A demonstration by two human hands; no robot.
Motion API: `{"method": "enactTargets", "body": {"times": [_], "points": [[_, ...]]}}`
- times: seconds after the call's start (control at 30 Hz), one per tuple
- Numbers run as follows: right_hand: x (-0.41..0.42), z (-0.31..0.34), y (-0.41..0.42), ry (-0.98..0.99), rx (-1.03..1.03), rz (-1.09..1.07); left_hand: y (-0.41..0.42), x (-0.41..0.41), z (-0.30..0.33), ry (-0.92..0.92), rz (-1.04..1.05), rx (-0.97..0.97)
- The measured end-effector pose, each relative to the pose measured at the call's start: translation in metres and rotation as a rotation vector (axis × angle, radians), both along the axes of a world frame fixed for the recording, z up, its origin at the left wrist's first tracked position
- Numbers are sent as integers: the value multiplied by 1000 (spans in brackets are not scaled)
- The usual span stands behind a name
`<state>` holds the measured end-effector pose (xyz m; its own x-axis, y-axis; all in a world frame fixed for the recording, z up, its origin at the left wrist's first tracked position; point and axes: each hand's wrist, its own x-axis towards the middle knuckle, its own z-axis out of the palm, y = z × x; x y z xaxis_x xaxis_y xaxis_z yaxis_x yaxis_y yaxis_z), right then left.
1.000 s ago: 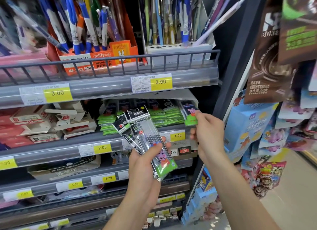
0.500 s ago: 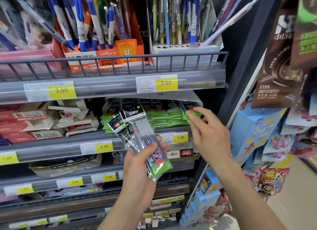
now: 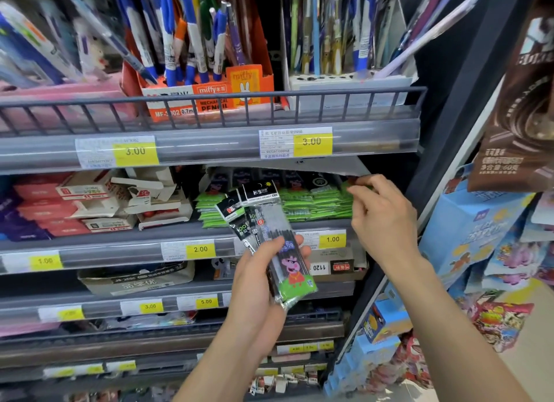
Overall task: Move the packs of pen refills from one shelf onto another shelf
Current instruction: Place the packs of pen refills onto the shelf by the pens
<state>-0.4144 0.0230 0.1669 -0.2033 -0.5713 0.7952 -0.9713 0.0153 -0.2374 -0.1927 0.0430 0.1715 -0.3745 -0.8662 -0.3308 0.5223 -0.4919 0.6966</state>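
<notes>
Head view, looking at shop shelves. The left hand (image 3: pixel 257 284) grasps a small fan of refill packs (image 3: pixel 269 240), thumb across the front, held in front of the second shelf (image 3: pixel 120 246). How many packs it holds is hard to tell, as they overlap; the front one shows a cartoon pig on green.

The right hand (image 3: pixel 380 219) reaches to the right end of the row of green refill packs (image 3: pixel 302 204) on that shelf. Its fingers are curled at the rightmost pack, but the pack's edge is hidden behind them and under a grey flap, so whether it is pinched cannot be told.

The upper shelf holds an orange mechanical pencil box (image 3: pixel 207 99) and a white pen holder (image 3: pixel 350 81), both blurred and cut off at the top.

Compared with half a second earlier, the right hand has moved slightly further into the shelf; the left hand's bundle is unchanged.
</notes>
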Motion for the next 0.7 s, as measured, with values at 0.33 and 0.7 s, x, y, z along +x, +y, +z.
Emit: {"method": "enactTargets", "body": {"times": [0.33, 0.7], "points": [[108, -8, 73, -1123, 353, 463, -12, 12, -4, -52, -11, -83], [125, -10, 69, -1084, 280, 358, -1, 6, -8, -39, 86, -75]]}}
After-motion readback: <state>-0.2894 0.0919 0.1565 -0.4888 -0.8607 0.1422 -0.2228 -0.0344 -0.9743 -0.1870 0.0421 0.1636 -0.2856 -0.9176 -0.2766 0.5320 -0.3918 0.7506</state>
